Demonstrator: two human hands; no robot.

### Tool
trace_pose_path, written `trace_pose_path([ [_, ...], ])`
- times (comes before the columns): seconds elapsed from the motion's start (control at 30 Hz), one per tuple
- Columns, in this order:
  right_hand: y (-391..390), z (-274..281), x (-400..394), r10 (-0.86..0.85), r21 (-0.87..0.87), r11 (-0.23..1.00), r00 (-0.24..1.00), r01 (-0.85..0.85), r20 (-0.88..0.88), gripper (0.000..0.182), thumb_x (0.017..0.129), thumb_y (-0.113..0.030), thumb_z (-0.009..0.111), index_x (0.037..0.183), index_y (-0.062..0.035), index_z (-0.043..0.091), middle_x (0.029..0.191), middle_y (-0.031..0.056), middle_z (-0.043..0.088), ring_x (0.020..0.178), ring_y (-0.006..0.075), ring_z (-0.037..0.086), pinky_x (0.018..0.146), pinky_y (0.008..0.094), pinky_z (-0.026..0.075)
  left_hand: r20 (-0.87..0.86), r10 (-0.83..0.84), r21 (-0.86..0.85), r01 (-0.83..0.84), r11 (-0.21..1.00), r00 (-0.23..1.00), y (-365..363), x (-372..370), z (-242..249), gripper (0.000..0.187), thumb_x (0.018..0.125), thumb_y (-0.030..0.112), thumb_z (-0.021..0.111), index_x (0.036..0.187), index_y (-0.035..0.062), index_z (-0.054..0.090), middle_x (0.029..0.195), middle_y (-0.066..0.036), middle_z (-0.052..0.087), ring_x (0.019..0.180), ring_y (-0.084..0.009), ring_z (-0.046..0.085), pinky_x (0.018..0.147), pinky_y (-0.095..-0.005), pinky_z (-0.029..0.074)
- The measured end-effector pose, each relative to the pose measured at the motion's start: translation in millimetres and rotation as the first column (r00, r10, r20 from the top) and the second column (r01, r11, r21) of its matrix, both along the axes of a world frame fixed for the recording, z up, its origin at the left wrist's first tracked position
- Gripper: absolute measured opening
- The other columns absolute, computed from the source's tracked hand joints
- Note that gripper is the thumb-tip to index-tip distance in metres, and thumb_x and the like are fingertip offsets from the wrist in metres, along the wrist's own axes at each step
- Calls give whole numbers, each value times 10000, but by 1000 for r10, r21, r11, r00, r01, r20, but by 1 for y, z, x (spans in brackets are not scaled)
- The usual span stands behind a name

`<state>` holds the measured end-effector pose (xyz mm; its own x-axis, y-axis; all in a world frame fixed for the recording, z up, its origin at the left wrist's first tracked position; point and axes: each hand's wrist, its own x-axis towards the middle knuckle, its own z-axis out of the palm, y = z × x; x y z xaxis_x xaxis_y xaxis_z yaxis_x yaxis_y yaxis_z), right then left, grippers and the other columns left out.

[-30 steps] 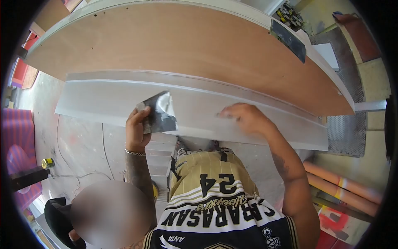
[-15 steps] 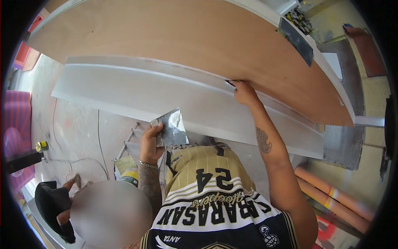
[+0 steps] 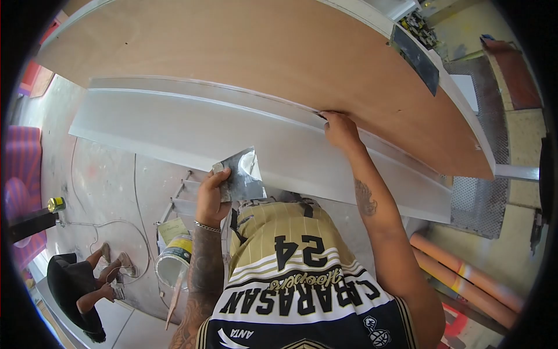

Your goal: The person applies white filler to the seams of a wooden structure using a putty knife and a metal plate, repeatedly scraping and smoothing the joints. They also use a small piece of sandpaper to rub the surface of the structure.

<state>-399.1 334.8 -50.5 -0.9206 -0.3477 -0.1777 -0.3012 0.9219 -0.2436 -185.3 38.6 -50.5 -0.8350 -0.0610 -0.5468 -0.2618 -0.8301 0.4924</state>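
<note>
At near left, the left hand pinches a metal plate by one edge, thumb on top, probably to keep its pale-smeared face free. Farther off, to the right, the right hand has its fingers bunched on a small dark piece, seemingly to bring its tip against the seam along the brown panel.

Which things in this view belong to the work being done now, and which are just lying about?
Belong to the work:
metal plate, in the left hand
small dark tool, in the right hand
brown board and white panel, the right hand at their seam
bucket with stick, probably

Apparently just lying about:
orange rolls
yellow tin
floor cable
</note>
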Motion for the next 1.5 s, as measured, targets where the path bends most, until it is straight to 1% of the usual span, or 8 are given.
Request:
trace_pose_path([
  [0.13, -1, -18, -1, 24, -56, 998, 995, -30, -95, 389, 818, -48, 550, 1192, -83, 653, 1148, 179, 657, 1072, 342, 614, 934, 419, 484, 14, -6, -9, 6, 1000, 1000, -1, 0, -1, 187, 888, 105, 567, 1033, -8, 601, 923, -76, 674, 790, -182, 679, 750, -319, 569],
  [0.33, -11, 4, 11, 145, -57, 988, 986, -140, 87, 370, 801, -29, 559, 1156, -51, 662, 1134, 174, 660, 1053, 345, 617, 917, 425, 487, 28, -39, 22, 38, 999, 999, -2, -1, -7, 173, 914, 79, 537, 1058, -9, 571, 938, -86, 656, 815, -188, 665, 737, -333, 568],
  [0.53, 17, -4, 17, -41, -86, 996, 986, 27, -161, 312, 810, -9, 548, 1092, -37, 678, 1127, 136, 668, 1060, 341, 608, 898, 433, 496, 24, -25, 37, 24, 999, 999, 3, -1, -2, 180, 913, 85, 547, 1064, -9, 569, 947, -89, 653, 821, -191, 665, 733, -336, 569],
  [0.63, 23, -16, 10, 5, -106, 994, 974, -29, -225, 355, 797, -3, 549, 1125, -51, 677, 1131, 149, 667, 1052, 346, 612, 916, 419, 485, 23, -36, 39, 35, 999, 999, 0, 1, -8, 180, 914, 85, 546, 1066, -9, 570, 942, -89, 654, 820, -192, 666, 732, -337, 570],
  [1.13, -5, -15, 5, -3, -88, 996, 999, 6, 36, 341, 804, -51, 583, 1124, -105, 689, 1116, 126, 678, 1050, 321, 622, 899, 409, 494, 41, -75, 50, 73, 996, 996, 3, -2, -13, 175, 921, 74, 526, 1064, -15, 574, 955, -96, 657, 843, -205, 670, 770, -358, 574],
  [1.23, -25, -6, 26, 128, -124, 984, 992, -130, -22, 312, 812, -102, 639, 1119, -132, 688, 1097, 115, 683, 1017, 316, 637, 865, 431, 514, 27, -90, 74, 88, 993, 996, 4, -3, -4, 182, 919, 76, 530, 1069, -17, 572, 957, -101, 657, 848, -207, 669, 780, -364, 572],
  [1.27, -26, 9, 32, 131, -78, 989, 986, -123, 105, 317, 813, -87, 629, 1122, -134, 684, 1107, 111, 680, 1033, 314, 633, 878, 427, 511, 24, -84, 74, 82, 994, 996, 4, -4, -4, 183, 918, 78, 531, 1070, -17, 571, 956, -101, 657, 849, -207, 669, 779, -366, 572],
  [1.5, 24, -2, 15, 0, -88, 996, 994, -10, -113, 343, 823, -29, 580, 1149, -83, 674, 1162, 126, 663, 1069, 317, 619, 916, 411, 492, 44, -48, 2, 48, 999, 998, 6, -5, -7, 141, 913, 109, 544, 1011, 18, 589, 918, -72, 664, 813, -189, 677, 741, -350, 578],
])
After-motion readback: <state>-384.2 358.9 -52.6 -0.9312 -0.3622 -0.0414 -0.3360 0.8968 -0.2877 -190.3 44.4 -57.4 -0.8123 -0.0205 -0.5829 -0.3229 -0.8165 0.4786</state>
